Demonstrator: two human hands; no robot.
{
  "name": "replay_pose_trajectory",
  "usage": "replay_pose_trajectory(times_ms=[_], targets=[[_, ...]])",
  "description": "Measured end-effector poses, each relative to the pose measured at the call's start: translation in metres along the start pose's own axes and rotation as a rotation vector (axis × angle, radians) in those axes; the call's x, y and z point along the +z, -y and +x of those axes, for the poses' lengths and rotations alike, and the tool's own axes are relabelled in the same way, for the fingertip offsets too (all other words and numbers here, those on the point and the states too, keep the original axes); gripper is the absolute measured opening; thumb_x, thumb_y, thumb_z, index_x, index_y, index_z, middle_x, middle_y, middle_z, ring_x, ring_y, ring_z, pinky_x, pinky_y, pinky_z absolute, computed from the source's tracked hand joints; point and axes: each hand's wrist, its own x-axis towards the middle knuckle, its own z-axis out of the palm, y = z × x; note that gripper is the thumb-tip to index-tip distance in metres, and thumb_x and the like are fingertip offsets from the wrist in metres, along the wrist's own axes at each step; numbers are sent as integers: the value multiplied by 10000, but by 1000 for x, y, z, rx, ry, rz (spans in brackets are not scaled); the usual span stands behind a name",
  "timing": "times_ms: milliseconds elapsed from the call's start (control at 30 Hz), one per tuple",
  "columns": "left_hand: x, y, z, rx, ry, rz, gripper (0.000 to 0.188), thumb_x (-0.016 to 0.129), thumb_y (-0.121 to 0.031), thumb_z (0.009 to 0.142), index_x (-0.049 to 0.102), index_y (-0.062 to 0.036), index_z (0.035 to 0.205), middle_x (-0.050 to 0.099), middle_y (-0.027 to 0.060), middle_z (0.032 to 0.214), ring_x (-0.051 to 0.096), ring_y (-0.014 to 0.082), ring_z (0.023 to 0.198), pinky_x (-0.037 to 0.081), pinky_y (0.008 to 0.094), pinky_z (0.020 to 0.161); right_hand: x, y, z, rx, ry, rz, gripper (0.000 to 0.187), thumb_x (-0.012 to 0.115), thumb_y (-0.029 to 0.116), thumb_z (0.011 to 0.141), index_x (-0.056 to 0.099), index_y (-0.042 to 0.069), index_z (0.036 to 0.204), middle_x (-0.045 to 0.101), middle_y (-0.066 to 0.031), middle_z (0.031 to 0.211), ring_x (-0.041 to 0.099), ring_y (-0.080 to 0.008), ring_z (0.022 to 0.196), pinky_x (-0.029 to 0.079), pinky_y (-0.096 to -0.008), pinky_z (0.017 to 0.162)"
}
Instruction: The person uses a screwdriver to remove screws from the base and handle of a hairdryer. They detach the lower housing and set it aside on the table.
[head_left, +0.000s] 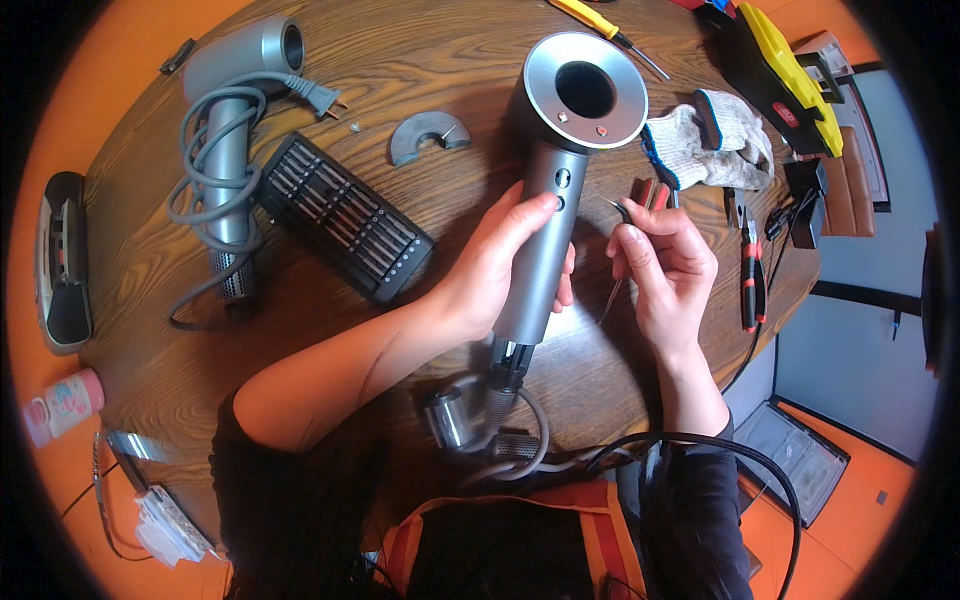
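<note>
My left hand [497, 240] is wrapped round the handle of a grey hair dryer [537, 235], its thumb beside the handle's buttons. The dryer's round head points up at the far end, with two small coppery spots on its ring. At the handle's near end, dark inner parts show, and a grey cord with a loose clear-and-grey cylinder [450, 418] lies close by. To the right of the handle, my right hand [665, 265] pinches a thin pointed tool [617, 206], its tip toward the buttons but apart from them. Fingers hide most of that tool.
A second grey hair dryer [228, 165], wrapped in its cord, lies at the left. Beside it are a bit set [345, 215] and a grey half-ring [427, 134]. White gloves [708, 145], red-handled pliers [752, 275], a yellow screwdriver [590, 17] and a yellow-black case [775, 75] occupy the right side.
</note>
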Motion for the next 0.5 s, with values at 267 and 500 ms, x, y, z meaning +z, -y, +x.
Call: replay_pose_trajectory(times_ms=[267,500], targets=[[5,-4,-1,45,7,174,387,596,-115,782,351,-62,1076,513,75,739,544,160,512,459,260,455,1,3,0,-114,32,-363,82,612,-29,759,606,-28,841,650,-100,785,609,-117,695,468,-220,616],[7,5,0,98,-27,247,412,584,-55,789,345,-63,1124,507,58,770,545,143,519,467,248,467,2,4,1,-233,0,-479,79,618,-50,735,606,-27,810,648,-123,813,634,-175,724,482,-251,645]])
